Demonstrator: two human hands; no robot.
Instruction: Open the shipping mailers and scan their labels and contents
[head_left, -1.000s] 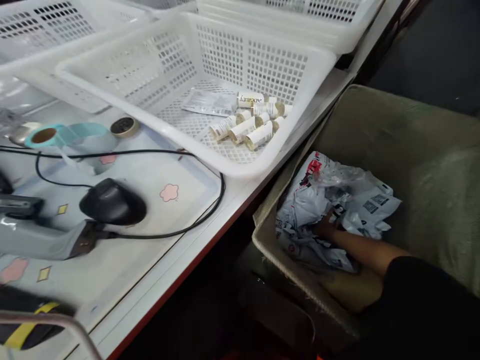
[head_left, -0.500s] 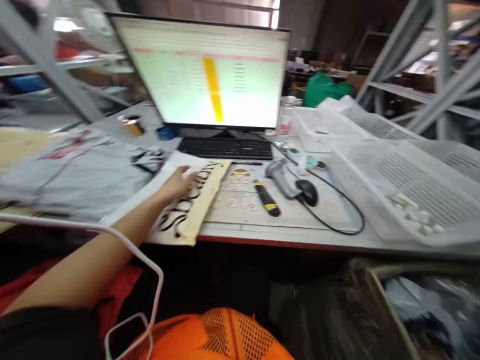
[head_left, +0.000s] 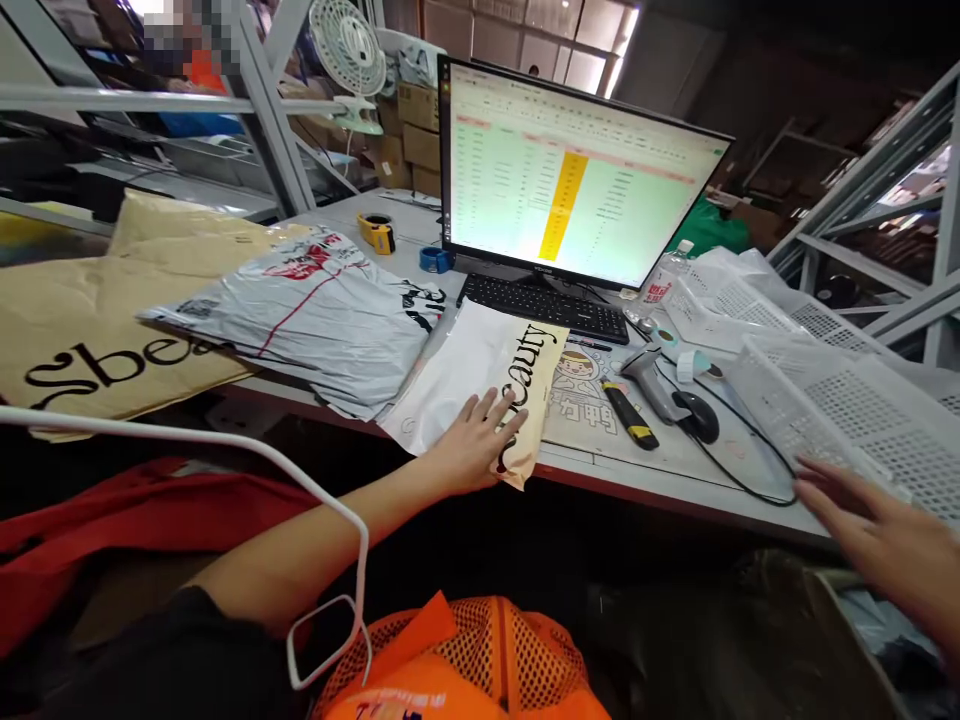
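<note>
My left hand (head_left: 480, 440) lies flat with fingers spread on a cream mailing bag (head_left: 553, 385) printed with black lettering, near the desk's front edge. A white sheet (head_left: 457, 365) covers part of that bag. At the right edge, my right hand (head_left: 881, 535) is held in the air in front of the white plastic baskets, fingers extended and holding nothing. Between the hands lie a yellow and black utility knife (head_left: 630, 414) and a grey barcode scanner (head_left: 654, 388) with a black cable. A grey-white plastic mailing bag (head_left: 330, 320) rests left of the sheet.
A monitor (head_left: 577, 190) and black keyboard (head_left: 544, 303) stand at the back. White perforated baskets (head_left: 817, 400) fill the right side. More cream bags (head_left: 112, 320) overhang the left edge. A tape measure (head_left: 376, 233) sits behind them. A white tube (head_left: 247, 440) crosses before my left arm.
My view has swung left, so the desk appears shifted right. My left hand is now lower on the cream bag, nearer the desk's edge. My right hand has come into view.
</note>
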